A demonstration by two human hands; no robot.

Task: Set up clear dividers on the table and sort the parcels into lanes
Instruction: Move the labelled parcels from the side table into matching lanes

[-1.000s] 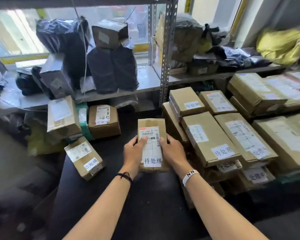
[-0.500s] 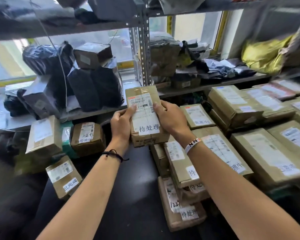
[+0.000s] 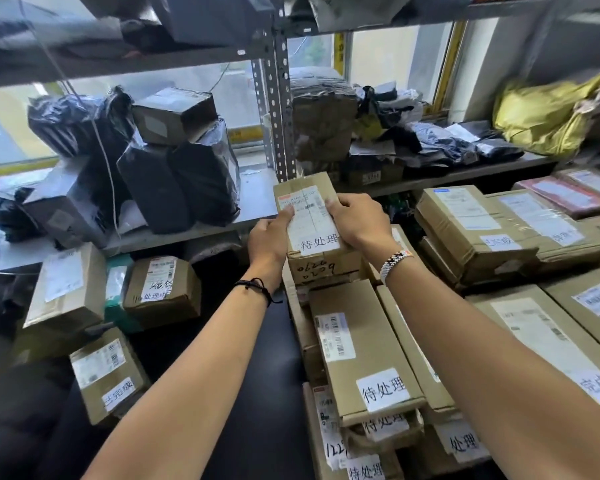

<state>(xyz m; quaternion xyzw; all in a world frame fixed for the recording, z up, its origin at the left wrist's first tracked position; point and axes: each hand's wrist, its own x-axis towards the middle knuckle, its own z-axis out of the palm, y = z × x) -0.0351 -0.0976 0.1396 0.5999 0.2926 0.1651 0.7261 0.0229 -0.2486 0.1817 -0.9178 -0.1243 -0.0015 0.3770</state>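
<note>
A small brown cardboard parcel [image 3: 312,216] with a white shipping label and a handwritten tag is held in both hands above the far end of the stack of parcels [image 3: 364,348] on the right. My left hand [image 3: 269,239] grips its left side with the thumb on the label. My right hand [image 3: 359,223] grips its right side, fingers curled over the top edge. The parcel's lower front shows black marker numbers. No clear dividers are visible.
A black table [image 3: 257,393] runs between two groups of boxes: tagged cardboard boxes [image 3: 160,289] on the left, stacked flat parcels on the right. A metal shelf [image 3: 257,206] behind holds black-wrapped packages [image 3: 174,181] and bags. A perforated steel post [image 3: 278,116] stands just beyond the held parcel.
Both hands have carried the parcel from low over the black table forward and to the right, now over the far end of the right-hand stack near the shelf.
</note>
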